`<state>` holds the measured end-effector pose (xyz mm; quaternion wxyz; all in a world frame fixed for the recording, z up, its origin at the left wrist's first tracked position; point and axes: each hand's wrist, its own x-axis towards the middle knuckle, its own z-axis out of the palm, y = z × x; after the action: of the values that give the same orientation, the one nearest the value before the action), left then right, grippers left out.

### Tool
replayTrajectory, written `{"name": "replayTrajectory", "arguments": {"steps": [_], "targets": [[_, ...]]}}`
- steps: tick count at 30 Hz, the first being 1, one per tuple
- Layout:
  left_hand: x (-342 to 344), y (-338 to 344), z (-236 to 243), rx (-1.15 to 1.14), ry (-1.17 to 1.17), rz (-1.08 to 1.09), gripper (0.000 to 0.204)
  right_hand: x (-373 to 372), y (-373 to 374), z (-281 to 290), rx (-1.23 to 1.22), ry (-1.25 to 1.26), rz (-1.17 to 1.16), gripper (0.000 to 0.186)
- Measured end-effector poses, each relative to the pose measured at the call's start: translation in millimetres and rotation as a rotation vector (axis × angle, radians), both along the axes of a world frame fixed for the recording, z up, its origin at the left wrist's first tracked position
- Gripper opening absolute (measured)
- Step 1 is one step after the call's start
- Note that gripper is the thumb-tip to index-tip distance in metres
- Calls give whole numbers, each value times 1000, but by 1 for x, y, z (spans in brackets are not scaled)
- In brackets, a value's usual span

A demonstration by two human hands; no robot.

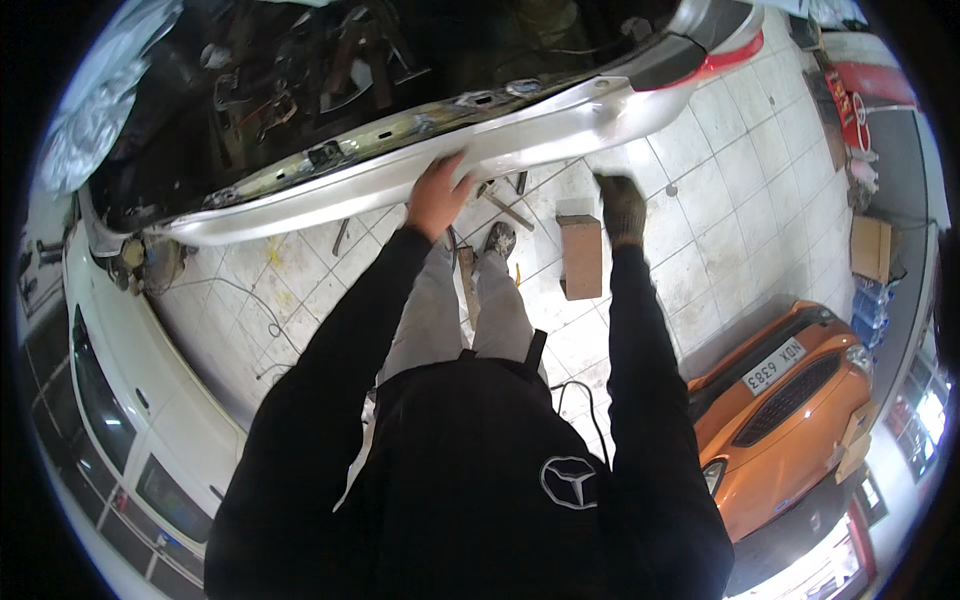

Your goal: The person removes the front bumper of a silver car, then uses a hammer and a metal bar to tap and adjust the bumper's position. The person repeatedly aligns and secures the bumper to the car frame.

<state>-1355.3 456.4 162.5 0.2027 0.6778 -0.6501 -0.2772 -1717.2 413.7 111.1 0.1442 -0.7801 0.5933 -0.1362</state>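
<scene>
The left hand (438, 195) is bare and reaches forward to the silver car panel (545, 140), its fingers spread and extended over the panel's near edge, gripping nothing that shows; whether the palm presses on it cannot be told. The right hand (622, 210) wears a dark glove and is held out to the right, below the panel in the view and apart from it; the glove is too dark to tell whether its fingers are curled or straight. The panel runs across the upper part of the view in front of the person, along the edge of a dark opening (300, 120) with metal parts in it, and a red light (735, 57) sits at its right end. Just beside the right hand is a brown box (582, 262) above the tiled floor (720, 235), and a metal bar (508, 209) lies near the person's shoe (501, 237). A thin cable (272, 328) trails over the tiles on the left. A white car (150, 400) stands at the left, an orange car (800, 385) at the lower right, and a cardboard box (871, 249) near the right wall
</scene>
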Motion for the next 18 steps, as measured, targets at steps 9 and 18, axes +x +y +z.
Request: {"name": "replayTrajectory", "arguments": {"steps": [9,18], "targets": [[234,525,-3,1001,-340,472,67,-56,330,-80,1199,40,-356,35],[225,537,-50,697,215,516,36,20,251,-17,1099,-343,-552,35]]}}
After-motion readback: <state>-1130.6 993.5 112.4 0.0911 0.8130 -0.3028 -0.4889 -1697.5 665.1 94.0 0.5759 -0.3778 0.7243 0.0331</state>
